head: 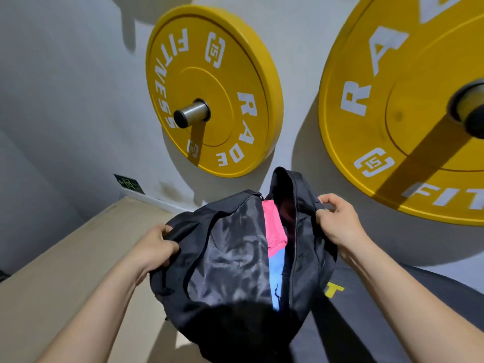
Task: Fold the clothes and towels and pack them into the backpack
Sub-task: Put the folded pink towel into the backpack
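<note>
Framing the room: a white wall [65, 87] fills the far side, with a small green sign [129, 184] low on it at the left.
Weight plates: two yellow discs lettered "RADE FITNESS" hang on that wall. The right plate [392, 153] looms largest, and the left plate [222, 100] sits on a steel peg [192, 113].
Surface: a tan wooden surface [65, 258] spreads across the near left, and a dark pad [366, 323] lies at the near right.
Cut off: the right plate runs out of frame at the top and right, and its peg shows only in part.
Hard to make out: the bag hides most of the pad's yellow lettering. The near end of the bag is lost in shadow, and whether its base rests on anything cannot be told.
Backpack: the black backpack [230, 258] sits at centre between both hands, over the line where wood meets pad.
Axis: its length runs from near to far. The unzipped opening follows that line and faces up, and the far end peaks toward the wall.
Contents: a pink cloth [273, 226] lies at the far end of the opening and a blue cloth [277, 273] nearer.
Left hand: the left hand [157, 247] has its fingers curled round the bag's left edge.
Right hand: the right hand [337, 221] pinches the fabric at the bag's right edge.
</note>
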